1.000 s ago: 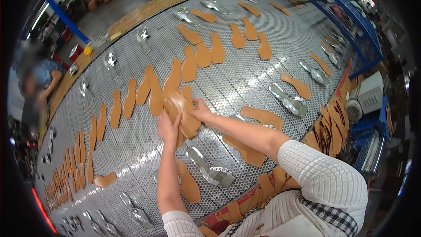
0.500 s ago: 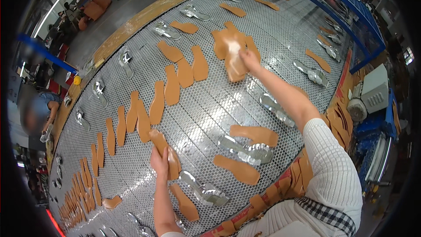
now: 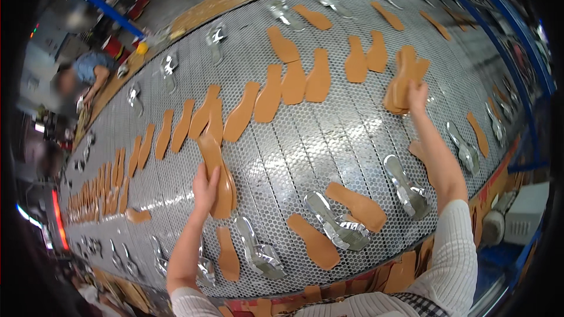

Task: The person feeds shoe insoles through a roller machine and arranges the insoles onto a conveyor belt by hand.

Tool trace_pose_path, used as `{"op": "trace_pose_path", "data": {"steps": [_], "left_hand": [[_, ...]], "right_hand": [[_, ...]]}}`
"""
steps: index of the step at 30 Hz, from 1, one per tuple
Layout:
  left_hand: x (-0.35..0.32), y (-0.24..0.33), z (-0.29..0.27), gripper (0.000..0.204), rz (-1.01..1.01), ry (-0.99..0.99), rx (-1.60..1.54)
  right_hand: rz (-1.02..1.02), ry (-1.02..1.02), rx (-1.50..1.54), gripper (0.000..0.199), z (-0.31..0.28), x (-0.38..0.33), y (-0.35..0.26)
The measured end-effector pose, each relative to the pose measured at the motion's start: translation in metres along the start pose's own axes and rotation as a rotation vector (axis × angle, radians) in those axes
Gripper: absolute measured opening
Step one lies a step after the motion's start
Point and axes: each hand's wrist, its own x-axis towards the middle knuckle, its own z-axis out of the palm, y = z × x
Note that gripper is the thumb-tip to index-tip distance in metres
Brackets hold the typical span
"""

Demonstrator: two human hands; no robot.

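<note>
- Head view: left grip grasps overlapping tan insoles, partly covering them.
- Right grip clasps an insole stack, count unclear.
- Far-left insoles crowd indistinctly.

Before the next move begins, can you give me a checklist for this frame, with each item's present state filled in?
1. Left hand gripping its tan sole-shaped pieces: ok, thumb on top.
2. Right hand gripping its fanned tan stack: ok.
3. Exact count of pieces in each hand: cannot tell, they cover one another.
4. Right-hand stack lifted off the mesh table: cannot tell from this angle.
5. Tan row free of overlaps: not ok, some pieces overlap.
6. Co-worker away from both hands: ok, at the far left beyond the table's edge.
</note>
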Motion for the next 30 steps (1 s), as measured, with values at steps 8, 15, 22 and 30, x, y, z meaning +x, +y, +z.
{"op": "trace_pose_path", "data": {"steps": [8,15,22,30], "left_hand": [[0.144,-0.081,-0.063,0.043,0.003,0.204,0.316],[0.189,-0.170,-0.051,0.095,-0.333,0.244,0.722],[0.194,-0.225,-0.057,0.102,-0.509,0.281,-0.124],[0.187,-0.105,0.002,0.090,-0.109,-0.217,0.499]], "right_hand": [[0.318,-0.562,0.290,0.072,0.048,0.029,-0.114],[-0.278,-0.521,-0.696,0.084,0.133,0.006,-0.078],[-0.436,-0.635,-0.728,0.078,0.144,-0.097,-0.123],[-0.562,-0.751,-0.686,0.082,0.172,-0.251,-0.220]]}}
